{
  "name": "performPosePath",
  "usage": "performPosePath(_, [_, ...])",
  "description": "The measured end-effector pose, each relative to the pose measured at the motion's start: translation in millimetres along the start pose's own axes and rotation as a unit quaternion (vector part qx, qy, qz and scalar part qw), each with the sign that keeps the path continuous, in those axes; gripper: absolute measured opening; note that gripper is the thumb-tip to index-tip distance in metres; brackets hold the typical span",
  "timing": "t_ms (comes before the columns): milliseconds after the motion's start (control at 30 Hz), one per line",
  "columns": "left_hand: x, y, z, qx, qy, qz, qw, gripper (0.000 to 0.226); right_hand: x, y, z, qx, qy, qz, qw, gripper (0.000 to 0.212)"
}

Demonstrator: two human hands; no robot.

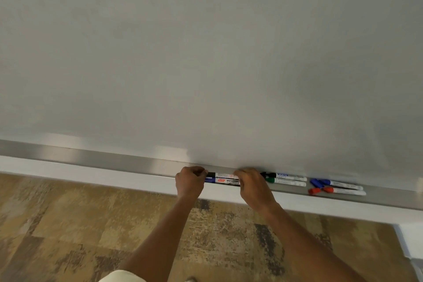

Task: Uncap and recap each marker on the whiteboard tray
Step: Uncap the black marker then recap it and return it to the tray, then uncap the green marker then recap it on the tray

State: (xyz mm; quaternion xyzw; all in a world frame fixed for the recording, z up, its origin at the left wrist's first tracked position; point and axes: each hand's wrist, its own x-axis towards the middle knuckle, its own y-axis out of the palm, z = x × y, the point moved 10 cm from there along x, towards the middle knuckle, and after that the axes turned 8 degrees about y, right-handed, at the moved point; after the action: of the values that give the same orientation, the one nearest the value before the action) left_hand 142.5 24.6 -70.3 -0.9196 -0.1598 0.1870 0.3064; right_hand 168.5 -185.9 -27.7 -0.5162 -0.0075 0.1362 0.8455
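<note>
A black-capped white marker lies along the back of the metal tray. My left hand pinches its black cap end, and my right hand grips its barrel. Just in front of it lies a blue-capped marker labelled "whiteboard marker", partly hidden by both hands. To the right rest a black marker and a green marker. Farther right lie a blue marker and a red marker, each with a loose cap beside it.
The grey whiteboard fills the upper view. The tray runs leftward from my hands. Below it is a white ledge and patterned brown carpet. A white object stands at the lower right.
</note>
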Motion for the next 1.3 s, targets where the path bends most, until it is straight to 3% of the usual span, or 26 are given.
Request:
performPosePath(400, [-2.2,-7.4,-6.3,0.007,0.013,-0.009,1.0,0.024,-5.6,-6.3,-4.7,0.011,-0.016,-0.013,1.0,0.034])
performPosePath(600, [-8.2,-9.1,-32.8,0.031,0.086,-0.021,0.996,0.023,-11.6,-29.3,-25.1,0.027,-0.01,-0.036,0.999,0.022])
performPosePath(733, [-17.8,-0.9,-63.6,0.04,0.174,-0.018,0.984,0.017,-18.9,-46.2,-53.9,0.047,0.009,-0.057,0.997,0.027])
performPosePath(1067, [-37.8,70.1,-108.7,0.058,0.257,0.1,0.959,0.026,-42.0,-78.2,-135.1,0.03,0.093,-0.084,0.992,0.03])
performPosePath(1300, [-64.1,126.9,-130.8,0.174,0.349,0.175,0.904,0.035,-49.1,-78.5,-142.1,-0.021,0.068,-0.082,0.994,0.028])
